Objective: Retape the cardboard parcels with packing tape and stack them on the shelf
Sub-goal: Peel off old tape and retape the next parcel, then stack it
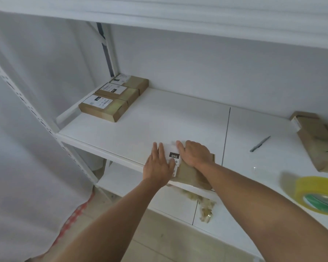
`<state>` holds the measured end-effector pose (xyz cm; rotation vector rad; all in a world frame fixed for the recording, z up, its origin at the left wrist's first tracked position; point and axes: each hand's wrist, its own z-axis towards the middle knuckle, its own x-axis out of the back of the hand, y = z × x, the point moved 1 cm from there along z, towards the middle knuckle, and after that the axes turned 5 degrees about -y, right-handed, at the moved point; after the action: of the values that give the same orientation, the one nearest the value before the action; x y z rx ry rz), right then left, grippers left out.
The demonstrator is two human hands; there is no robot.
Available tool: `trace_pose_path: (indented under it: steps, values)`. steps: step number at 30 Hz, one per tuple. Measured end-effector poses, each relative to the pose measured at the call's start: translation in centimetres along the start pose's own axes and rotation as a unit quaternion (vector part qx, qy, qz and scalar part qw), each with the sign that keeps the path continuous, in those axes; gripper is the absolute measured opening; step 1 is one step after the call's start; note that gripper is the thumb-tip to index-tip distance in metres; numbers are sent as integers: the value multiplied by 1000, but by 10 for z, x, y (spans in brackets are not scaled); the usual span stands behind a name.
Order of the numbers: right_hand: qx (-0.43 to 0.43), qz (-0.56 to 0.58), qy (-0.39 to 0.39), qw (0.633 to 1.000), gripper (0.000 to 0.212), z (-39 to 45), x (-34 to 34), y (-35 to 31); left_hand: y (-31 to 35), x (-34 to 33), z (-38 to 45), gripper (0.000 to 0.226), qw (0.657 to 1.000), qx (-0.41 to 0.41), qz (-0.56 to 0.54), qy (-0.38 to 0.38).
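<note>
- At the front edge of the shelf (159,118), you have both hands flat on one parcel (189,173), which overhangs the lip slightly toward you.
- Your left hand (158,165) lies palm down, fingers spread and straight, on the white label (173,157) side; nothing is clamped, it only presses.
- Your right hand (194,154) is also open and flat on the top of the parcel's brown side, fingers pointing away from you; no pinch there either.
- Likely reason for the flat hold: you are smoothing tape down or sliding the parcel onto the shelf; I cannot tell which, and no tape line is readable under the hands.
- Three finished-looking parcels (112,99) sit in a row at the back left corner, touching each other, labels up; that is probably where this one goes.
- More cardboard (318,142) lies at the far right, well apart from your hands, seemingly waiting its turn.
- Tape roll (318,195) sits on the shelf at the right, near your right forearm, in easy reach for the next parcel.
- A pen-like tool (259,144) lies between the roll and the waiting cardboard, probably the cutter; too small to be sure.
- Crumpled tape scraps (201,203) rest on the lower shelf (178,205), right under the parcel.
</note>
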<state>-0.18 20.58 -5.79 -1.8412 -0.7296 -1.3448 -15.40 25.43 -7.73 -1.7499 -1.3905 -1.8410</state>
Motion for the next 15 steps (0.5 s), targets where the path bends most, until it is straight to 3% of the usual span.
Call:
trace_pose_path:
  steps: [3,8,11,15]
  values:
    - [-12,8,24,1000,70,-12,-2,-3,-9,3,3,84,997,47,-63,-12]
    - [-15,2,32,999,64,-29,5,-18,-20,18,-3,69,970,38,-240,9]
    - [2,41,-35,999,71,-32,23,-32,-32,39,-7,68,957,-16,-287,27]
    - [40,171,-162,971,82,-31,45,-51,-49,70,-6,74,957,-77,-280,17]
